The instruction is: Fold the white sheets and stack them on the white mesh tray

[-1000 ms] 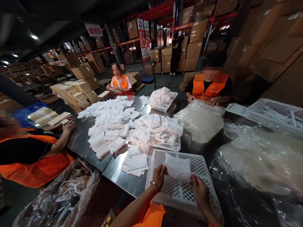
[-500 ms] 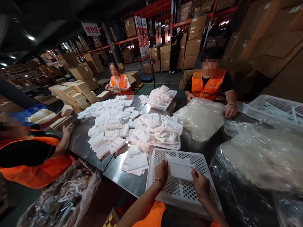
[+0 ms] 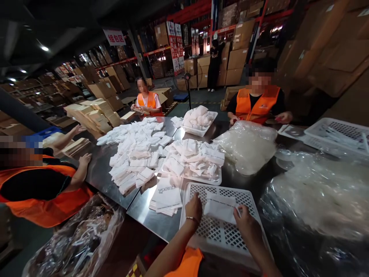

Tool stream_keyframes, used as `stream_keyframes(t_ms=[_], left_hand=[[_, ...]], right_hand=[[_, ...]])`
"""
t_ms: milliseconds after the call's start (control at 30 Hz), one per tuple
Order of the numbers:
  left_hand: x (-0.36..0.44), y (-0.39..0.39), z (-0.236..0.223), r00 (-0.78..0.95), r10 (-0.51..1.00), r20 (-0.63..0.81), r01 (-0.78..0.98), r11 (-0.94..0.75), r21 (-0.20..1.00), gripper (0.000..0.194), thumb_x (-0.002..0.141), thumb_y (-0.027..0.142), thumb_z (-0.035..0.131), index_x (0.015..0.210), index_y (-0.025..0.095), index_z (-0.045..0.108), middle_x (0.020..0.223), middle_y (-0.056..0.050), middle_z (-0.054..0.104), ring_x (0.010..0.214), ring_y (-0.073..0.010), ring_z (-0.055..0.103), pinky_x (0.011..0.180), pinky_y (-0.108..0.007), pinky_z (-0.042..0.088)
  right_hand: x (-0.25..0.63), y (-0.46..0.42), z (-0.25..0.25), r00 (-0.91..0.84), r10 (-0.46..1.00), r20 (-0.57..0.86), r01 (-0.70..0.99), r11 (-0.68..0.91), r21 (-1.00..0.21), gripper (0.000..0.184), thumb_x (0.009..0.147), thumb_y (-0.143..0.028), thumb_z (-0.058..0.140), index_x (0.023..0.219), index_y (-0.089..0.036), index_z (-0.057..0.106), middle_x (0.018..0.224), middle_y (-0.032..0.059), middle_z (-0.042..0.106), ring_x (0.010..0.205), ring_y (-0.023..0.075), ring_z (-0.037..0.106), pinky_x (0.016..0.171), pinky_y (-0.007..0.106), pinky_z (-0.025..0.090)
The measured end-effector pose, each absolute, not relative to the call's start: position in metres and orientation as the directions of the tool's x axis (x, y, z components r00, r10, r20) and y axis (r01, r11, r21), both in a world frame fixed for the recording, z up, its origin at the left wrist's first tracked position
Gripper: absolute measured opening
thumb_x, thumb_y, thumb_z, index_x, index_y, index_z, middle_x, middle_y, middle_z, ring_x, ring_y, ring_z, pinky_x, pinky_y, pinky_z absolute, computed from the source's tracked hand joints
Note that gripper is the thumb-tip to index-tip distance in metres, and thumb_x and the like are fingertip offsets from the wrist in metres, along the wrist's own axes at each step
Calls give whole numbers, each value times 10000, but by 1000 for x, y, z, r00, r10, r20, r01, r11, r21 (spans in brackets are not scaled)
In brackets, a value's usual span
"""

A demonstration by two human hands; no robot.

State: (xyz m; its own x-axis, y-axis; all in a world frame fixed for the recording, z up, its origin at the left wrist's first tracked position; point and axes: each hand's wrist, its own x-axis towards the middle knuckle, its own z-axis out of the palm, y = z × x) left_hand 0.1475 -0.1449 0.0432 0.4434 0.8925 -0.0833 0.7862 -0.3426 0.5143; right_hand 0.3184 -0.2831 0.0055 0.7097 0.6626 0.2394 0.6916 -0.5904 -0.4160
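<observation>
A folded white bag (image 3: 220, 207) with a thin dark line lies over the upturned white plastic basket (image 3: 221, 235) in front of me. The thumb and fingers of my right hand (image 3: 244, 220) pinch its right edge. Just off its left edge is my left hand (image 3: 193, 208), fingers curled in and apart from the bag; the fingertips are partly hidden. To the left of the basket rests a stack of flat white bags (image 3: 167, 196) with "beauty" lettering on top. Behind the basket, a heaped tray of folded white bags (image 3: 193, 157) stands close by.
A large pile of folded white bags (image 3: 135, 157) covers the left table. Clear plastic sacks (image 3: 319, 196) crowd the right side. Co-workers in orange vests sit left (image 3: 43, 188), far left and across (image 3: 256, 102). A plastic-lined bin (image 3: 77, 234) stands at lower left.
My left hand has come off the bag's left edge and moved slightly left. My right hand stays at its right edge. The co-worker across has raised a hand from the plastic sack.
</observation>
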Motion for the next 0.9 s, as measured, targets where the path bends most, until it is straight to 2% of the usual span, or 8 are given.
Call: stream_keyframes(t_ms=[67,133,233,367,533,700,833,900], left_hand=[[150,-148,47,559,827,52,714,-512,478,472,889,43,374,1321,159,527,1197,-136,663,1049,-227,650,865,-330,513],[158,-155,43,726,652,221,552,-743,378,491,877,50,394,1333,173,530,1314,-126,596,1217,-241,559,1025,-394,458],[174,-167,24,853,442,277,387,-892,234,439,908,131,427,1333,134,535,1364,-132,548,1317,-258,465,1109,-448,401],[183,-174,0,856,473,208,428,-874,228,466,942,194,391,1390,86,459,1423,-158,463,1341,-271,427,1099,-458,428],[178,-176,2,844,512,160,432,-826,362,493,925,197,408,1407,109,450,1430,-173,438,1352,-302,394,1137,-487,371],[178,-179,4,815,571,97,485,-764,426,528,922,181,372,1445,108,393,1483,-168,352,1401,-307,287,1155,-523,310],[186,-172,9,704,709,-28,615,-590,523,741,805,219,560,1457,-24,306,1523,-265,192,1423,-378,153,1182,-513,242],[191,-164,19,643,759,-100,623,-442,646,835,727,186,639,1461,-24,301,1528,-279,183,1434,-358,158,1202,-405,223]], right_hand=[[316,-278,9,644,693,324,754,-503,-423,475,889,-414,329,1091,-120,642,946,199,698,854,317,660,696,422,490],[309,-270,7,510,760,403,837,-331,-436,450,894,-318,324,1176,-139,625,1199,181,641,1163,312,567,972,475,443],[292,-254,-10,387,807,445,868,-156,-471,465,841,-187,301,1147,-155,650,1233,127,642,1224,273,539,1058,485,414],[276,-244,-37,444,780,441,836,-183,-517,502,814,-172,286,1166,-130,642,1274,134,616,1253,289,515,1052,515,428],[272,-248,-46,475,766,432,818,-204,-538,509,827,-199,270,1161,-104,641,1277,186,600,1250,327,512,1068,561,386],[271,-255,-42,488,743,458,804,-178,-568,500,837,-228,299,1218,-128,608,1367,179,528,1326,341,422,1150,600,222],[288,-252,-42,752,614,238,468,-243,-850,609,764,-375,416,1230,-14,569,1457,258,380,1422,376,196,1175,548,192],[303,-249,-40,807,584,88,288,-260,-922,692,704,-425,461,1233,11,553,1406,292,432,1378,419,295,1141,568,260]])
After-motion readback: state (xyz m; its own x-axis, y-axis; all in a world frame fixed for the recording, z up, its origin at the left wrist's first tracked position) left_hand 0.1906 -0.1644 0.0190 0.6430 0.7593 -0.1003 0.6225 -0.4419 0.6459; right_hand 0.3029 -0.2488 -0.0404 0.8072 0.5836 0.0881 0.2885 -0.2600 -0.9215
